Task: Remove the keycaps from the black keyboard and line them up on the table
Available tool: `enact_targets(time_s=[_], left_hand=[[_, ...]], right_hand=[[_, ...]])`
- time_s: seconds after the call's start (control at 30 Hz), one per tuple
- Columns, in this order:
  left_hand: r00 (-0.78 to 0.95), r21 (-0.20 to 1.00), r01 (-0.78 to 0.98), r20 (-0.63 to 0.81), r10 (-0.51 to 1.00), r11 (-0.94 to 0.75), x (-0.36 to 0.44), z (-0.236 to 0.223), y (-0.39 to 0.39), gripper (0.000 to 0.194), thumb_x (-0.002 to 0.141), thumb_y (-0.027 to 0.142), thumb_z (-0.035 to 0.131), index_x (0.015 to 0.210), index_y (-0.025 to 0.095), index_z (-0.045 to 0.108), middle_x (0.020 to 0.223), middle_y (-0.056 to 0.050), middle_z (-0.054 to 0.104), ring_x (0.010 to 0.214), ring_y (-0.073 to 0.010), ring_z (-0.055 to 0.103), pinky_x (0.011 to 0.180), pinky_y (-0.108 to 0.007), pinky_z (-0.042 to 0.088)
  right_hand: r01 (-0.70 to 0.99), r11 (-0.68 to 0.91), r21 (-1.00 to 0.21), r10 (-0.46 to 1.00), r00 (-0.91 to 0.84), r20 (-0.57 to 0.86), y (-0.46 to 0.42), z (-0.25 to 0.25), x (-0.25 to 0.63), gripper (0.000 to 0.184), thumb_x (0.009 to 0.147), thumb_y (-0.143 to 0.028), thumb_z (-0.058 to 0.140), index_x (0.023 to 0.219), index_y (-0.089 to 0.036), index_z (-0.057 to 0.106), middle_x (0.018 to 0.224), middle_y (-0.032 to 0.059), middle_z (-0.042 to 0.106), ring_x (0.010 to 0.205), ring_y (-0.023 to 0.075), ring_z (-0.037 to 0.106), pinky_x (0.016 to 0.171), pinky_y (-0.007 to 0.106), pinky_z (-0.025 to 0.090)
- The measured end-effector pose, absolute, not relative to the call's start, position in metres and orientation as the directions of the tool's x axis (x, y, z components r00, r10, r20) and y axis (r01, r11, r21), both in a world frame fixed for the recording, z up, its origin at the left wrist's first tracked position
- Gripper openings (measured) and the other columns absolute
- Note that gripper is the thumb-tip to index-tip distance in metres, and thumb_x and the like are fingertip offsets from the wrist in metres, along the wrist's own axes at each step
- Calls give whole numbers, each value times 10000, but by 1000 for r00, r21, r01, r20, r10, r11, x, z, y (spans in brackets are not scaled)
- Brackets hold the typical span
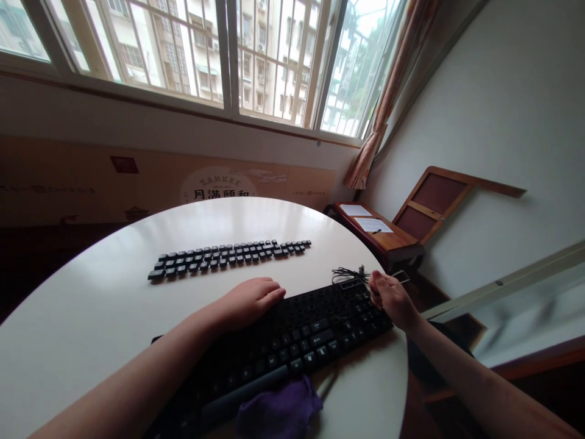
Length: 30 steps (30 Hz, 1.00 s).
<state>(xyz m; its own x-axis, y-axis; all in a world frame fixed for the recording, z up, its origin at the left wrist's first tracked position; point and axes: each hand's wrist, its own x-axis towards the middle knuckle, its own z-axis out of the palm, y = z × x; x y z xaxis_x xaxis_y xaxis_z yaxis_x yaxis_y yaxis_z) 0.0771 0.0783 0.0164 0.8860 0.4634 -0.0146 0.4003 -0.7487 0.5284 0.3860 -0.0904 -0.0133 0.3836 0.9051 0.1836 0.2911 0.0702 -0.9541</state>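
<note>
A black keyboard (315, 329) lies at an angle on the white round table, its upper rows bare of keycaps and its lower rows still capped. My left hand (253, 300) is closed over the keyboard's far edge, fingers together. Above the number pad at the right end, my right hand (388, 297) is closed in a fist around a thin wire tool, seemingly a keycap puller (403, 277), whose wire loop sticks out on the right. Its working end is hidden by the fingers. Loose black keycaps (228, 257) stand in several neat rows beyond the keyboard.
A purple cloth (281, 407) lies at the keyboard's near edge. The coiled cable (350, 273) rests behind its right end. The white table (91, 305) has a curved edge close to my right arm. Beyond it stands a wooden chair (388, 241) with papers and a pen.
</note>
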Motion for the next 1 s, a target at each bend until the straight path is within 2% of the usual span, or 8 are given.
enact_targets(time_s=[0.13, 0.23, 0.37, 0.5, 0.57, 0.63, 0.83, 1.0], left_hand=[[884, 534, 404, -20, 467, -742, 78, 18, 77, 509, 973, 505, 301, 936, 186, 695, 982, -89, 690, 908, -249, 611, 821, -338, 450], [884, 517, 409, -22, 466, -752, 77, 20, 75, 493, 972, 488, 309, 939, 181, 694, 977, -92, 692, 908, -251, 615, 822, -340, 455], [893, 550, 364, 23, 450, -751, 75, 26, 72, 413, 957, 451, 374, 992, 182, 687, 1027, -94, 692, 950, -250, 613, 839, -340, 463], [907, 661, 241, 107, 407, -711, 72, 33, 66, 368, 949, 463, 435, 1024, 196, 677, 1049, -71, 687, 963, -224, 607, 854, -322, 464], [907, 697, 210, 122, 402, -685, 71, 36, 63, 377, 944, 495, 448, 1028, 196, 663, 1022, -59, 681, 926, -216, 604, 820, -313, 469], [896, 709, 215, 130, 424, -671, 71, 37, 61, 391, 943, 517, 440, 980, 184, 641, 954, -52, 667, 868, -211, 592, 776, -312, 467], [849, 769, 206, 167, 501, -605, 70, 34, 60, 362, 971, 480, 353, 881, 183, 539, 816, -27, 592, 769, -179, 545, 721, -300, 453], [836, 816, 197, 150, 528, -544, 69, 31, 66, 307, 953, 436, 360, 856, 186, 509, 789, -11, 550, 742, -162, 532, 721, -294, 455]], right_hand=[[57, 160, -985, 851, 499, 167, -86, -14, 389, 524, 881, -642, 556, 646, -219, 355, 492, -86, 284, 370, 62, 280, 346, 189, 252], [-4, 200, -980, 842, 512, 169, -85, -9, 389, 517, 884, -630, 559, 646, -221, 349, 485, -90, 277, 369, 62, 265, 348, 191, 270], [193, 204, -960, 904, 339, 261, -84, 11, 372, 500, 941, -611, 487, 657, -206, 412, 474, -84, 285, 383, 69, 288, 376, 194, 252], [525, 351, -775, 917, -23, 399, -76, 44, 327, 454, 988, -524, 466, 712, -170, 530, 556, -39, 422, 491, 80, 367, 463, 203, 293], [563, 450, -693, 886, -185, 425, -68, 57, 301, 407, 994, -486, 480, 764, -161, 567, 636, -18, 492, 571, 91, 419, 540, 213, 349], [538, 508, -673, 860, -284, 423, -58, 64, 280, 388, 1009, -468, 454, 814, -158, 583, 669, -15, 509, 598, 95, 428, 575, 216, 367], [543, 551, -634, 833, -314, 456, -42, 59, 264, 383, 1038, -438, 396, 877, -163, 609, 700, 1, 561, 613, 110, 477, 618, 235, 405], [783, 544, -303, 740, -277, 613, -48, 60, 270, 412, 1040, -402, 335, 920, -198, 672, 942, 95, 630, 906, 226, 576, 822, 360, 468]])
